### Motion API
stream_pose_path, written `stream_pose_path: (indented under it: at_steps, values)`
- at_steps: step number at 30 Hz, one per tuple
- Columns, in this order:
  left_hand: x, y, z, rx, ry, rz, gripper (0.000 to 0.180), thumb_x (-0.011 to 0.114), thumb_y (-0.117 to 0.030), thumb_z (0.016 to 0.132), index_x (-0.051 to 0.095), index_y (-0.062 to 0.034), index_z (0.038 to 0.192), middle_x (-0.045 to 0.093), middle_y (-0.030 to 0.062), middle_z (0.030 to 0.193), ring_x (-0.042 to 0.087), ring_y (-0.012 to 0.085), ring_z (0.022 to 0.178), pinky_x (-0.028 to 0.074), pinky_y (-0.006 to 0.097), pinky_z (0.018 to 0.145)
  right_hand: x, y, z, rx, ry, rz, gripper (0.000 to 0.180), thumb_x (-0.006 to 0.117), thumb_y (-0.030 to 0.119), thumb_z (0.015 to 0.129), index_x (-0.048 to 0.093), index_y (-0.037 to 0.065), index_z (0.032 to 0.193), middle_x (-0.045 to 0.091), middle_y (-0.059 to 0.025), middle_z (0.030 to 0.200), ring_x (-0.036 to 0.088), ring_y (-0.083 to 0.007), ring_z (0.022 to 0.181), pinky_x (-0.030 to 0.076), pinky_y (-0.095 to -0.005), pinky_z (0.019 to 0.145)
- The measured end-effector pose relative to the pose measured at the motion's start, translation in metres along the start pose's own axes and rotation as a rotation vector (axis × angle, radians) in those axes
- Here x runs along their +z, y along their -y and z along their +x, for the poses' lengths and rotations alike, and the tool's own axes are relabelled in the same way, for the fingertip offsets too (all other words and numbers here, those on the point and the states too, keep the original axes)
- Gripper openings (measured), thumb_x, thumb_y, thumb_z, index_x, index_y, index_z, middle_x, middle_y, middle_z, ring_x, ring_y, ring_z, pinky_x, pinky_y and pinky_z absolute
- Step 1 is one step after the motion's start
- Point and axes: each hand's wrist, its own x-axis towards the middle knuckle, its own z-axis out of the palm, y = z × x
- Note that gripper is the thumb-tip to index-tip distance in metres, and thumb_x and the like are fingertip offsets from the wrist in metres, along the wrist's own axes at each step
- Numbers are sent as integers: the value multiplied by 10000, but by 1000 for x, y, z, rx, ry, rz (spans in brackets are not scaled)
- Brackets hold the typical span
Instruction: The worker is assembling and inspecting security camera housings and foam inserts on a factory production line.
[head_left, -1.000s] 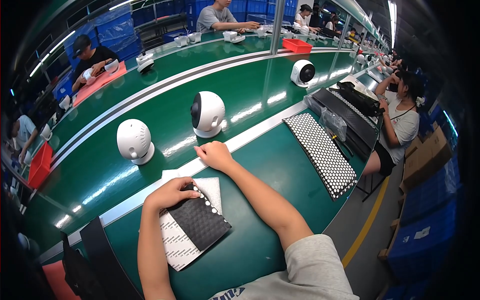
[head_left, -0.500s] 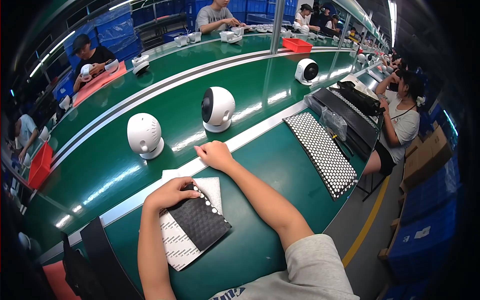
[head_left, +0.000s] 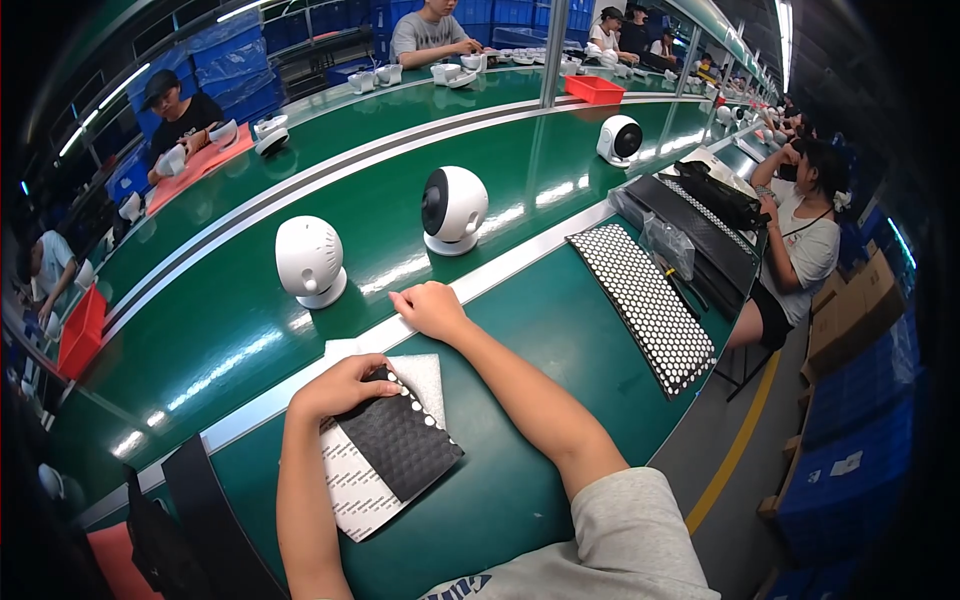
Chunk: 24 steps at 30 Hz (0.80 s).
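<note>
My left hand [head_left: 345, 386] is closed over the upper edge of a black sheet [head_left: 408, 448] with a few white round pads along its side. Printed white backing paper [head_left: 358, 488] and a piece of white foam [head_left: 424, 378] lie beneath the sheet. My right hand [head_left: 434, 309] rests, loosely curled, on the metal rail [head_left: 525, 258] along the belt, and nothing shows in it. Just beyond my hands, a white round-headed device [head_left: 308, 258] and another with a black front [head_left: 457, 205] stand upright on the green belt, apart from my fingers.
A dotted black sheet [head_left: 640, 305] lies at the right of my green table, beside a clear plastic bag [head_left: 668, 245] and black strips. A third device [head_left: 619, 138] stands farther along the belt. A co-worker [head_left: 808, 225] sits at right; red trays [head_left: 594, 90] stand beyond.
The white devices on the belt have shifted to the right and slightly away. Both my hands and the sheets under the left one stay put. At far left, a co-worker's hands have moved.
</note>
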Motion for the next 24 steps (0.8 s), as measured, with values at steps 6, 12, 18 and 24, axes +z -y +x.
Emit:
stream_pose_path:
  at_steps: [6, 12, 18, 24]
  values:
    - [0, -1, 0, 1, -1, 2, 272, 607, -244, 750, 537, -23, 891, 511, 23, 682, 433, 94, 642, 356, 234, 587, -1, 0, 0, -14, -20, -5, 358, 461, 327, 798, 600, 71, 591, 526, -143, 530, 526, -317, 534, 405, -407, 509]
    - [1, 4, 1, 22, -5, -4, 278, 608, -250, 749, 538, -21, 890, 508, 24, 678, 434, 95, 641, 358, 235, 586, -3, 3, -1, 12, 6, -8, 355, 467, 303, 786, 601, 48, 578, 552, -159, 568, 549, -319, 560, 440, -410, 558]
    - [1, 0, -1, 16, -2, -3, 277, 604, -252, 752, 538, -22, 891, 512, 30, 682, 437, 99, 640, 361, 241, 587, -2, 3, -1, 21, 21, -18, 346, 470, 301, 784, 602, 50, 584, 549, -154, 559, 547, -319, 564, 440, -409, 560]
    - [0, -1, 1, 21, 0, 15, 274, 600, -250, 754, 538, -23, 894, 513, 32, 683, 438, 99, 641, 360, 241, 585, -5, 3, 0, 18, 19, -19, 351, 468, 303, 788, 597, 54, 577, 551, -146, 561, 546, -315, 565, 438, -405, 560]
